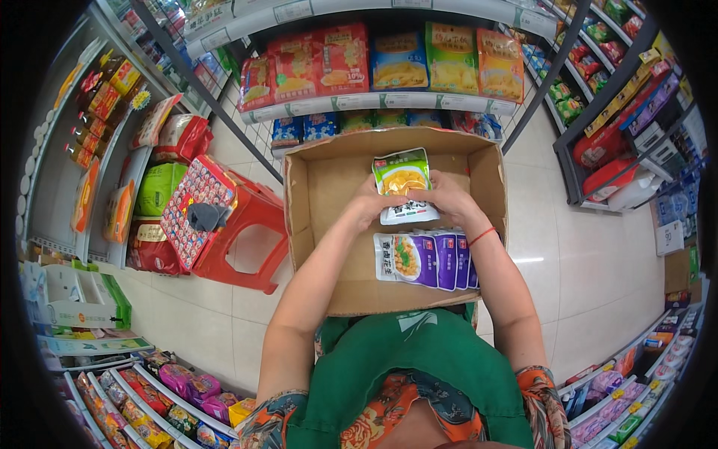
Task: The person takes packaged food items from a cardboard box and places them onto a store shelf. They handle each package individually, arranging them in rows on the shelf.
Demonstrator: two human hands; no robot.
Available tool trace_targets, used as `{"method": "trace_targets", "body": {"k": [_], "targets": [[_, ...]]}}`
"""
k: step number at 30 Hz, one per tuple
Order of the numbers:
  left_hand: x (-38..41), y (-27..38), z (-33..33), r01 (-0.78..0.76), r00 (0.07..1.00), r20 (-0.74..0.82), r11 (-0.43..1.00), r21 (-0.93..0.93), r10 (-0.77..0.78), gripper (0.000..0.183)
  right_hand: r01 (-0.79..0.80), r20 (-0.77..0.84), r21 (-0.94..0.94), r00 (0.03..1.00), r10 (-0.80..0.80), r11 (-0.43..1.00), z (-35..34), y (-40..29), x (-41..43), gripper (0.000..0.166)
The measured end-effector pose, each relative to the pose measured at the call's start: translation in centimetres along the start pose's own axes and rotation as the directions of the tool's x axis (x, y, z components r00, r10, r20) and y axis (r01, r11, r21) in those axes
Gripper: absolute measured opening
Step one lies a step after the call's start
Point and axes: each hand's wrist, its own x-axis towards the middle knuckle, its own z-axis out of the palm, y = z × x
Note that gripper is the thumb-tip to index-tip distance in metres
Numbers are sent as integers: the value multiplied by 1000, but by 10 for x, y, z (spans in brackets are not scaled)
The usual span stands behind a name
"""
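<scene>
Both my hands hold one green-and-white food pouch (405, 175) with yellow food pictured on it, above an open cardboard box (331, 247). My left hand (373, 202) grips its left edge, and my right hand (447, 196) its right edge, with the thumbs across the front. Below the hands, inside the box, several purple-and-white pouches (405, 261) picturing peanuts lie overlapped in a row towards the right wall. My right forearm partly covers the end of that row. The box sits right in front of my green apron (404, 359).
Just beyond the box, a shelf (387, 101) carries red, blue, green and orange food packets (453, 59). A red plastic stool (252, 236) stands to the left, with a patterned box (196, 196) and a dark cloth (208, 216) on top. Stocked shelves line both sides.
</scene>
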Motion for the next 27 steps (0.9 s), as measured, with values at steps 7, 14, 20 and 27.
{"method": "trace_targets", "body": {"k": [7,14,20,27], "targets": [[1,-4,3,-65,986,-134,967,245,100,69,54,-86,-197,994,-73,979,4,2,-1,58],[-8,-3,5,-33,933,-135,453,891,333,77,13,-242,-709,935,-261,705,7,-1,-4,55],[-31,38,26,-83,935,-20,274,958,354,62,125,-176,-837,860,-479,532,13,-25,-23,54],[-28,148,57,-473,729,226,236,849,646,50,528,-94,-591,705,-703,609,10,-136,-39,35]]}}
